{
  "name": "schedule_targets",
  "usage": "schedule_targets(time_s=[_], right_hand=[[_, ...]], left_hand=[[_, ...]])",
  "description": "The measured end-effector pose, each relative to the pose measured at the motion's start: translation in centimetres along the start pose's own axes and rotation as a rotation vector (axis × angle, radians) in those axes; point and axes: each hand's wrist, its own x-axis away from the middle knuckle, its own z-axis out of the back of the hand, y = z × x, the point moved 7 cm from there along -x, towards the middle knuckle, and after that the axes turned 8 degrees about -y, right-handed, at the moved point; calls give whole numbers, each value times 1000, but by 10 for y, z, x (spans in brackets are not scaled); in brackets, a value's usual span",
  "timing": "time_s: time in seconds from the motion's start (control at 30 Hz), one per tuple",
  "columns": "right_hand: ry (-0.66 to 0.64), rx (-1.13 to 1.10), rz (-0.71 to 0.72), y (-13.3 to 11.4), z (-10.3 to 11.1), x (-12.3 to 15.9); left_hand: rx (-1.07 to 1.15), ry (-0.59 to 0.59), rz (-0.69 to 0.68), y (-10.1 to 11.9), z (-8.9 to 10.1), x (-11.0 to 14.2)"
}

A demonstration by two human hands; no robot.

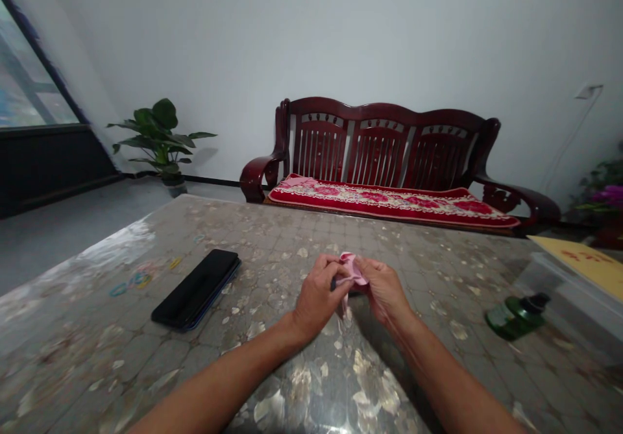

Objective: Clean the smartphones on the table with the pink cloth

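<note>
Both hands meet above the middle of the table, around a small piece of pink cloth (352, 269). My left hand (318, 291) pinches its left side with curled fingers. On the right side, my right hand (387, 288) grips the cloth between thumb and fingers. A thin pink strip hangs down below the fingers. Something dark shows by the left fingers, too small to name. The cloth is bunched, and the fingers hide part of it.
Left of my hands lies a black phone (197, 288) on the patterned tabletop (233, 362), with several coloured rubber bands (139, 279) beyond it. At the right are a green spray bottle (516, 316), a clear plastic box (574, 298) and a yellow booklet (584, 259). A wooden bench (379, 148) stands behind.
</note>
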Motion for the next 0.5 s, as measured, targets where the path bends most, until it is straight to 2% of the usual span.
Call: schedule_targets(time_s=[0.13, 0.33, 0.5], right_hand=[[-26, -15, -19, -6, 3, -2], [-22, 36, -42, -12, 10, -6], [36, 100, 2, -22, 25, -12]], left_hand=[[134, 17, 70, -3, 10, -7], [305, -14, 209, -12, 14, -17], [331, 109, 265, -21, 33, -20]])
